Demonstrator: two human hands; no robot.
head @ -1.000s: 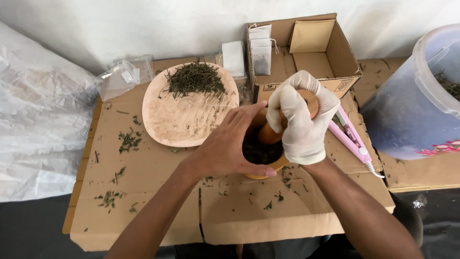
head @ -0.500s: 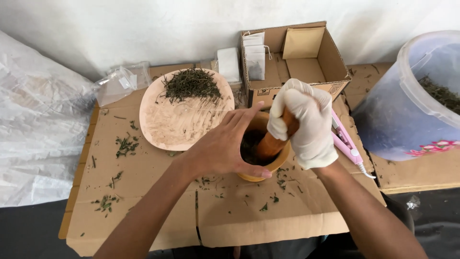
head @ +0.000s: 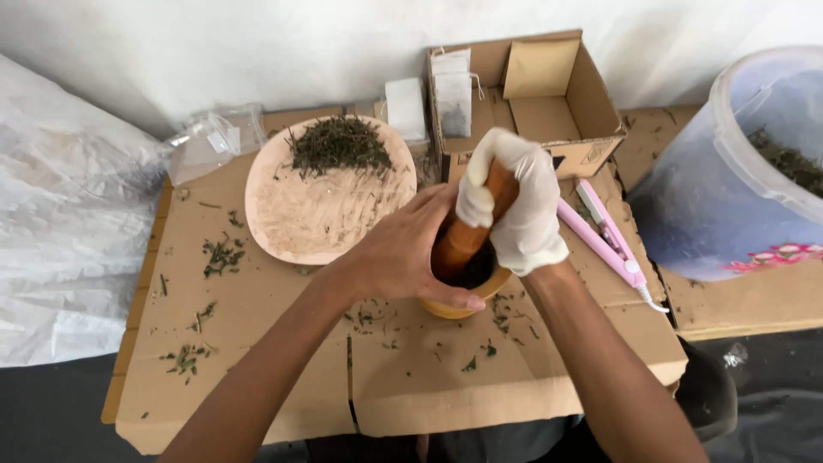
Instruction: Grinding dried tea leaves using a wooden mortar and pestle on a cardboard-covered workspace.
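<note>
**Pestle tilted in mortar, both hands on the job**

While my gloved right hand (head: pixel 514 201) is wrapped shut round the wooden pestle (head: pixel 467 236), the stick's long axis runs from upper right, where its top pokes out of the fist, down-left into the wooden mortar (head: pixel 459 300) at centre frame. So the working end sits below and left of the fingers, inside the bowl; dark crushed leaf shows at the bottom, amt hard to judge.

My bare left hand (head: pixel 403 253) is cupped against the mortar's left wall, thumb laid along the near rim, fingers curled round the far side — gripping it, not loose. Both hands touch the set; right is on the pestle, left on the bowl.

Room: mortar stands on the cardboard tabletop (head: pixel 257 343), near its front edge, w/ open flat to the lower left, only scattered leaf bits there. Just upper left is the round wooden plate (head: pixel 291 214) w/ a heap of dried herbs (head: pixel 339 146). Right of the glove, near but apart, lies a pink handheld tool (head: pixel 604 236). Behind, an open cardboard box (head: pixel 591 94); far right, a big translucent plastic bucket (head: pixel 711 206).
</note>
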